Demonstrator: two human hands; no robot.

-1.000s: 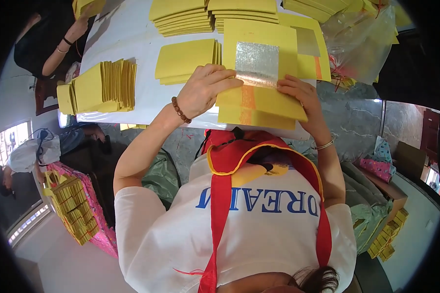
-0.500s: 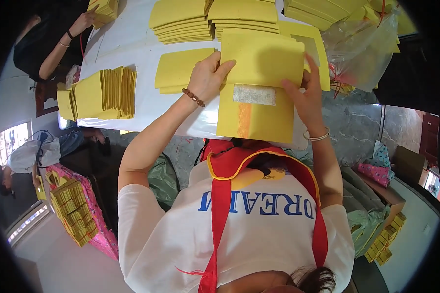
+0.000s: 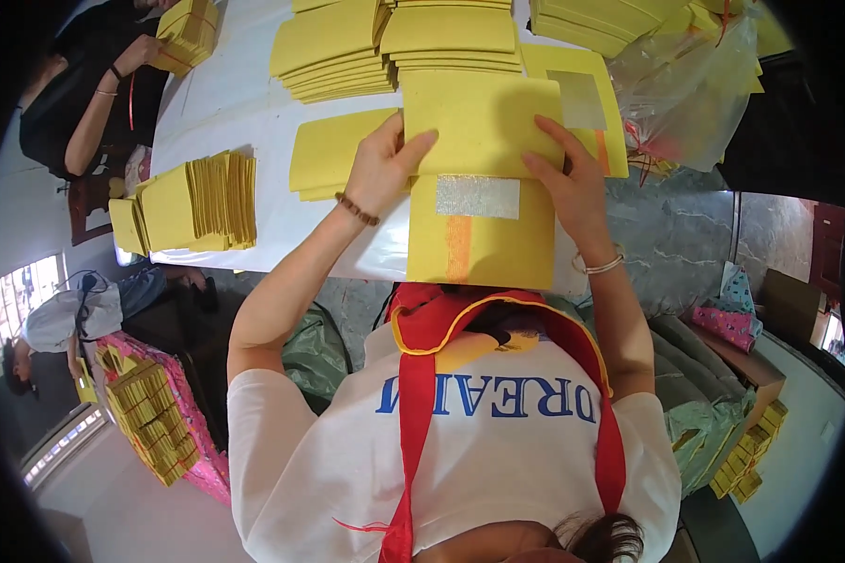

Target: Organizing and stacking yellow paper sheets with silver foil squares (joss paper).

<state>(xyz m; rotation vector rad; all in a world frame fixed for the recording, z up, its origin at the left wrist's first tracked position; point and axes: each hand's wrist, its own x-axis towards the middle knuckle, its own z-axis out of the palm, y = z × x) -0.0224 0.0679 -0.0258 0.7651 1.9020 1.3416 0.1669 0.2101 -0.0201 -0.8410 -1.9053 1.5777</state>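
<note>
At the near edge of the worktop (image 3: 253, 103), the sheet (image 3: 512, 244) hides the ends of the left fingers (image 3: 387, 131); its flap (image 3: 483, 122) covers where the silver patch (image 3: 479, 197) finishes. The view's top cuts off the stack (image 3: 610, 23) at the far right corner. The bag (image 3: 676, 94) beside it blurs its contents. The co-worker's head, beyond the left edge, is cropped.

Yellow flap (image 3: 483, 122) now over silver patch (image 3: 479, 196), upper part hidden — earlier bare
</note>
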